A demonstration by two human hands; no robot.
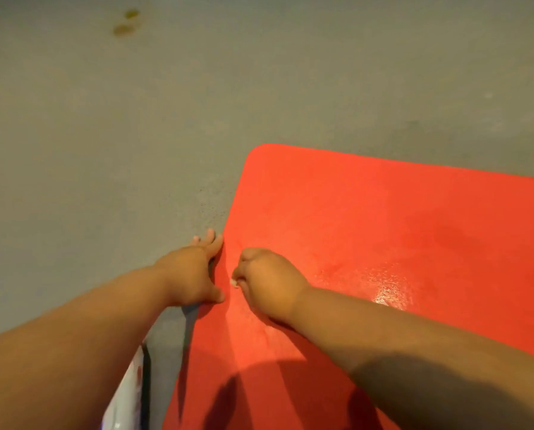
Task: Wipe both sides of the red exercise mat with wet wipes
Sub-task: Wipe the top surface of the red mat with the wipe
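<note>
Near left corner: a white pack [124, 395] pokes in beside the person's left forearm. Probably the wipes, but that's a guess.
Writing/brands: nothing readable. The pack has a reddish smudge of print, too blurry to make out, and the mat shows no logo.
Left hand [191, 274]: lies flat with the fingers stretched out on the floor right along the mat's left edge. The thumb touches that edge. It's holding nothing and looks like it's pinning or steadying the edge.
Right hand [268, 280]: curled into a fist, knuckles up, resting on the mat just right of the left hand.
Wet wipe [234, 283]: only a tiny white scrap peeks out of the right fist on the thumb side. The rest is balled up inside.
Red exercise mat [368, 218]: lies flat on the floor, one side up. Both hands are at its left edge, so nearly all of it lies to the right of and beyond the hands.
Which way it runs: it goes out of view on the right and at the near side. Only the rounded far-left corner shows, so the long axis can't be called for sure.
Nearer hand: the right one is already on the red with the wipe, so the next swipe likely goes rightward or away.
Wet patch [386, 290]: shiny bit right of the right forearm, looks freshly wiped.
Floor [104, 135]: plain grey.
Far left: two brownish stains [126, 23].
</note>
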